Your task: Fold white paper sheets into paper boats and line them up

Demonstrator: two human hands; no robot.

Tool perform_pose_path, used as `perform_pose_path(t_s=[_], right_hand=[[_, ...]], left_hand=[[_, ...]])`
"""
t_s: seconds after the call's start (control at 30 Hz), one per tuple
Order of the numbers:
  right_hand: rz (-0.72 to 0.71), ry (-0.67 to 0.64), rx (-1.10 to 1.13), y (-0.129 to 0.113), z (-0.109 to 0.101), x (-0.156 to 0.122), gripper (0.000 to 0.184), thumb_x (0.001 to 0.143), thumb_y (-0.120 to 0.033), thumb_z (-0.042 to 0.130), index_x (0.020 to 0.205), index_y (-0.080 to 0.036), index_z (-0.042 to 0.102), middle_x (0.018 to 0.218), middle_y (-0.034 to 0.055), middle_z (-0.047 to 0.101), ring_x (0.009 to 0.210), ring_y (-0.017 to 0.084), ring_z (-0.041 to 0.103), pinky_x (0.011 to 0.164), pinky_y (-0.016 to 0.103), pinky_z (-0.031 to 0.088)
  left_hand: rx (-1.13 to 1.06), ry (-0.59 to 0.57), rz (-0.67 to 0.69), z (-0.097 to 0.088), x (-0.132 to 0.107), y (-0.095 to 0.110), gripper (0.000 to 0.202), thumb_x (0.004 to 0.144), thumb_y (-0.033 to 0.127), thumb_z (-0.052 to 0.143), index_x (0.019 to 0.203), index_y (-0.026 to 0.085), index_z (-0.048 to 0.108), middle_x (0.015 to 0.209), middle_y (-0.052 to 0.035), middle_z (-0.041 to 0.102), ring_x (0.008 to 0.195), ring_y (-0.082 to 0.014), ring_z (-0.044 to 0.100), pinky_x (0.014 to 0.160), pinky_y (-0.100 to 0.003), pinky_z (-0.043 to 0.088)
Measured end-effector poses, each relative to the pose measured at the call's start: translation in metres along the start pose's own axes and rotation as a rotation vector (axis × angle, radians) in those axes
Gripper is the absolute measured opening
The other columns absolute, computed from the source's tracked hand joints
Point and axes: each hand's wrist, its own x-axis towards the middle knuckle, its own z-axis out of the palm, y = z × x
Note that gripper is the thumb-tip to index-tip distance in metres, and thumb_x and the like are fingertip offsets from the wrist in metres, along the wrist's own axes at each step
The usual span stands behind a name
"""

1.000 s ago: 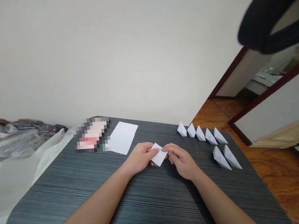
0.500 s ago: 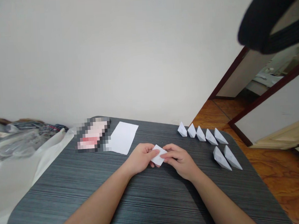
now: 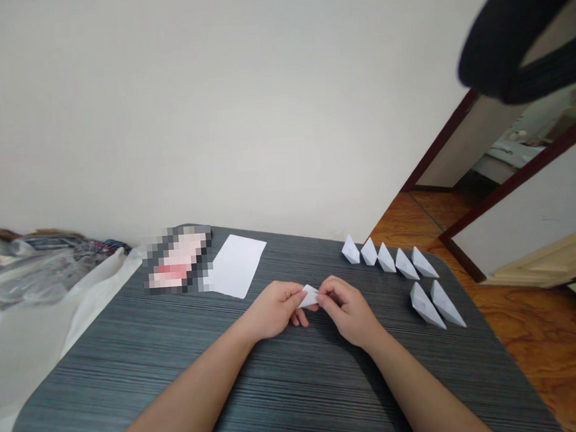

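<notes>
A small folded piece of white paper (image 3: 309,296), now roughly triangular, is held between both hands above the middle of the table. My left hand (image 3: 276,309) pinches its left side, thumb on top and the other fingers beneath. At its right corner, my right hand (image 3: 348,312) grips the paper between thumb and fingertips. Parts of the paper are hidden by the fingers. Several white folded paper boats (image 3: 386,259) stand in a row to the right, and two more paper boats (image 3: 428,306) sit nearer to me.
A flat white sheet of paper (image 3: 237,267) lies left of centre on the dark wood-grain table (image 3: 145,357). Beside it is a blurred-out pinkish object (image 3: 180,258). Clear plastic and cloth (image 3: 60,278) are heaped beyond the left edge. A pale wall (image 3: 241,114) stands behind.
The paper in my hands has gone from a small diamond-shaped square to a triangle. My right fingers have closed more tightly at its right corner. The boats and sheet stay put.
</notes>
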Motion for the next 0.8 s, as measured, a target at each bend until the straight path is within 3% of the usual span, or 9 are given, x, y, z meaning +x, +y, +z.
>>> perform_pose_path(t_s=[0.17,0.33,0.53,0.67,0.8], right_hand=[[0.020,0.042,-0.031,0.0037,0.0017,-0.0004,0.011,0.086,-0.021,0.050,0.077,-0.018,0.054,0.072,0.0012,0.053,0.064,0.014,0.049,0.059,0.025,0.039],[0.031,0.045,-0.030,0.0028,0.0015,-0.0001,0.011,0.086,-0.022,0.050,0.077,-0.018,0.054,0.072,0.0012,0.053,0.064,0.014,0.049,0.059,0.025,0.039],[0.025,0.044,-0.029,0.0013,0.0029,-0.0008,0.009,0.085,-0.022,0.052,0.077,-0.019,0.054,0.071,0.0010,0.053,0.065,0.014,0.050,0.060,0.025,0.040],[0.051,0.059,0.042,0.0057,0.0064,-0.0021,0.004,0.085,-0.022,0.052,0.086,-0.019,0.054,0.074,0.0011,0.055,0.066,0.014,0.053,0.060,0.025,0.042],[0.060,0.054,0.072,0.0080,0.0081,-0.0033,0.012,0.086,-0.022,0.051,0.097,-0.020,0.054,0.076,0.0015,0.057,0.067,0.014,0.055,0.062,0.026,0.043]], left_hand=[[-0.049,0.001,0.010,0.0006,-0.0006,0.0021,0.043,0.089,0.044,0.035,0.089,0.010,0.062,0.076,-0.0097,0.067,0.059,-0.0136,0.061,0.054,-0.024,0.046],[0.014,0.014,0.037,0.0023,-0.0020,0.0052,0.028,0.082,0.036,0.051,0.090,0.012,0.062,0.078,-0.0067,0.066,0.061,-0.0129,0.061,0.054,-0.023,0.046],[0.038,0.031,0.009,0.0040,-0.0021,0.0047,0.029,0.086,0.035,0.043,0.086,0.012,0.061,0.085,-0.0081,0.068,0.059,-0.0122,0.061,0.053,-0.023,0.046],[0.036,0.034,0.012,0.0039,-0.0025,0.0044,0.029,0.086,0.035,0.043,0.086,0.012,0.060,0.087,-0.0080,0.069,0.058,-0.0118,0.062,0.053,-0.022,0.046],[0.035,0.038,0.011,0.0039,-0.0028,0.0045,0.031,0.087,0.038,0.041,0.086,0.012,0.059,0.086,-0.0083,0.069,0.057,-0.0115,0.061,0.052,-0.022,0.046]])
